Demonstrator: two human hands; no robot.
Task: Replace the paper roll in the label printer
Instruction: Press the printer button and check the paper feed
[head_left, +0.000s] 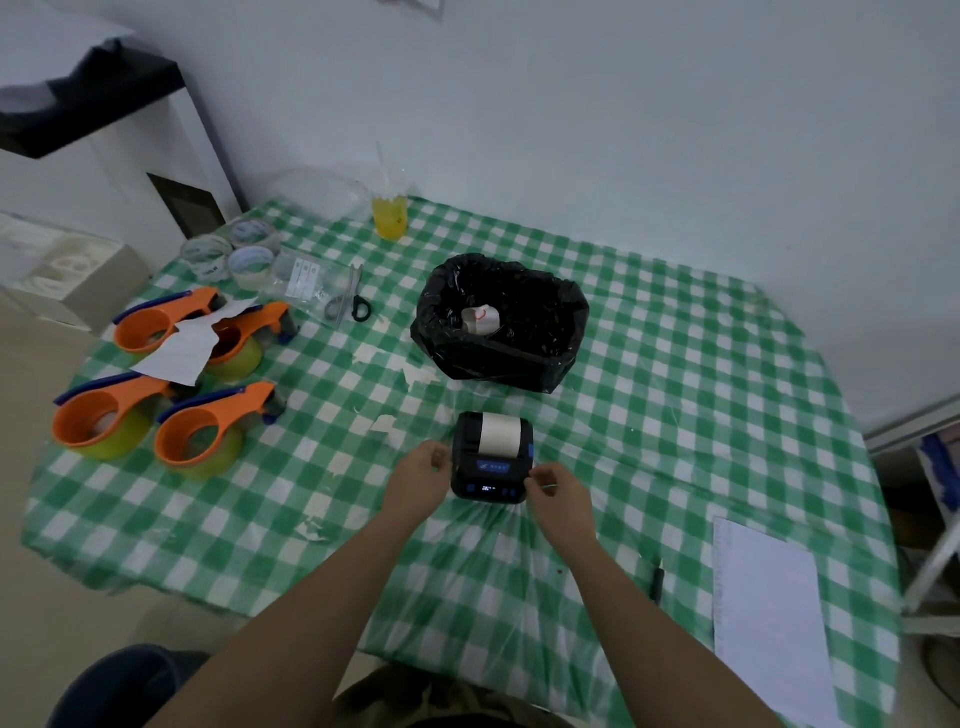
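Head view: left grip (422, 466) curled vs label printer (491, 458) left side, right grip (551, 484) pinching its front-right corner, fingers bent, so both holding printer. Printer on table (649, 364) w/ green-check cloth, near front-centre, lid area showing white paper roll (500, 434) seated in top bay. Beyond it black bin bag (501, 319) w/ a used roll core inside; orange tape dispensers (156, 374) well left, scissors (349, 301) back-left, white notepad (769, 613) at right.
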